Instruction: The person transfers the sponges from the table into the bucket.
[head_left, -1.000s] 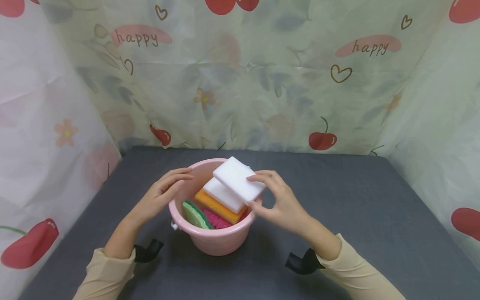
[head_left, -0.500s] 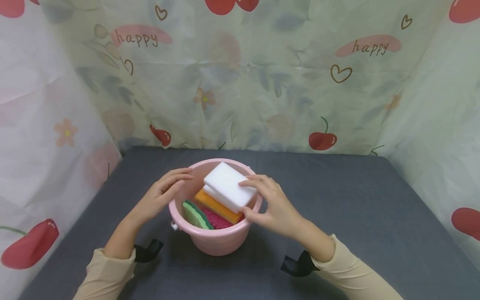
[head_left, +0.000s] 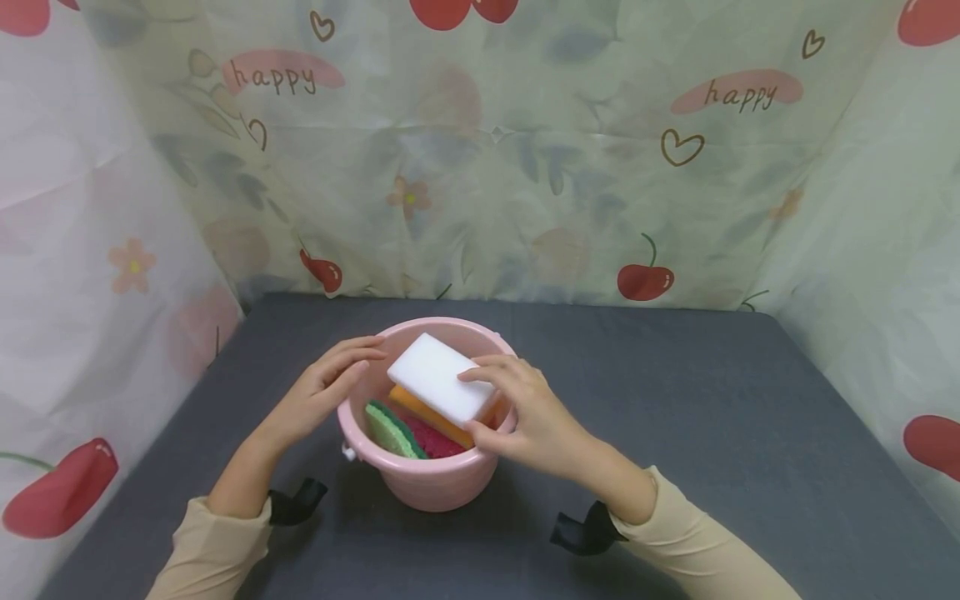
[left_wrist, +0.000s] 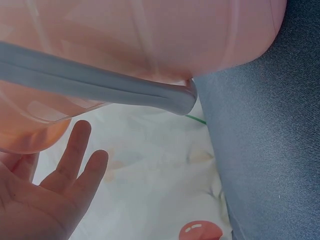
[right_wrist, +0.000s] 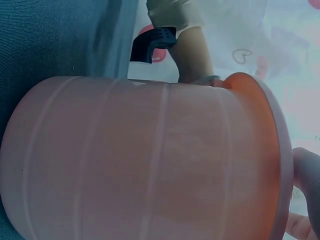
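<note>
A pink bucket [head_left: 438,487] stands upright on the dark table. My right hand [head_left: 536,421] pinches a white sponge [head_left: 435,375] between thumb and fingers, tilted inside the bucket's mouth. An orange sponge [head_left: 427,414] lies under it; the other white sponge is covered from view. Lower in the bucket are a green sponge [head_left: 390,429] and a dark pink one [head_left: 435,442]. At the left rim my left hand [head_left: 326,383] rests with loosely bent fingers. In the left wrist view that hand [left_wrist: 45,195] is beside the bucket wall, its fingers spread.
A grey bar-like bucket handle [left_wrist: 90,82] hangs along the bucket's side in the left wrist view. The dark cloth-covered table [head_left: 712,417] stretches around the bucket. Printed curtains [head_left: 495,167] close off the back and both sides.
My right hand has moved left and slightly down with the white sponge, from the right rim to over the stacked sponges, covering the lower white one. The left hand stays put.
</note>
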